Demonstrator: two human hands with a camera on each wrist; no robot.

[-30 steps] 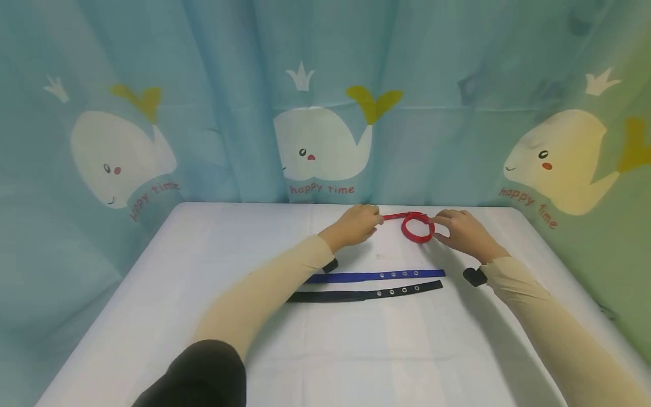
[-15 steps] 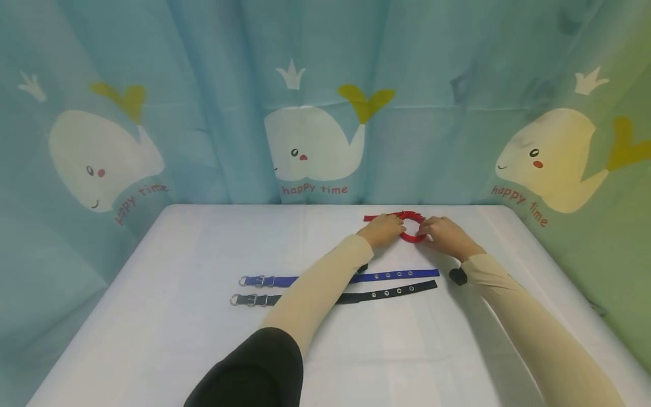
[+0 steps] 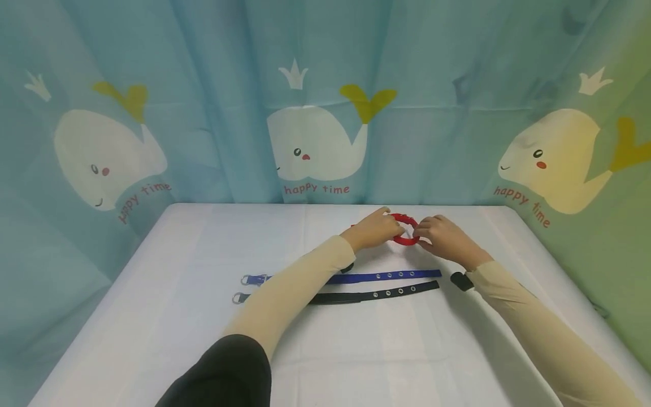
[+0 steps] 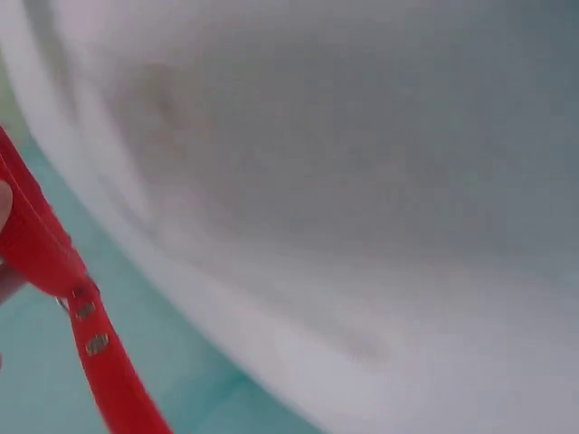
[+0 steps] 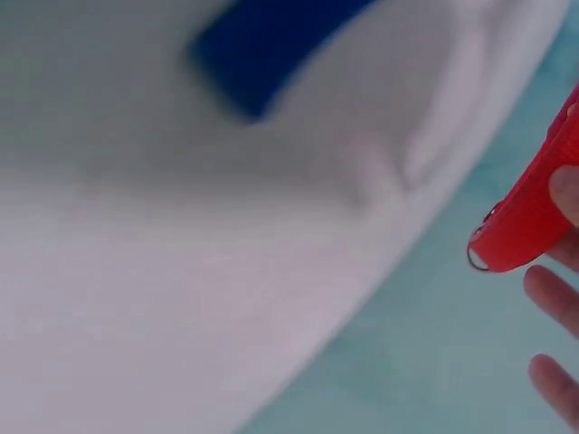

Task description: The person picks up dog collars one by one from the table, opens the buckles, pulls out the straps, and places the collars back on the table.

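A red collar [image 3: 407,241], closed into a loop, is held between both hands near the back of the table. My left hand [image 3: 373,230] grips the loop's left side, covering most of its loose end. In the left wrist view the red strap [image 4: 120,380] with metal eyelets hangs down from the loop. My right hand [image 3: 445,238] pinches the loop's right side; in the right wrist view its thumb [image 5: 565,192] presses the band, with other fingers spread below. A metal ring [image 5: 477,260] shows at the band's end there.
A blue collar [image 3: 363,277] and a black collar [image 3: 338,298] lie straight, side by side, on the white table [image 3: 356,356]. My left forearm passes over both. A whale-print curtain [image 3: 229,113] hangs behind the table's back edge.
My left hand went from the collar's loose end to the loop's left side, then shifted slightly left over that end. The loop has moved a little left, with the right hand staying on it.
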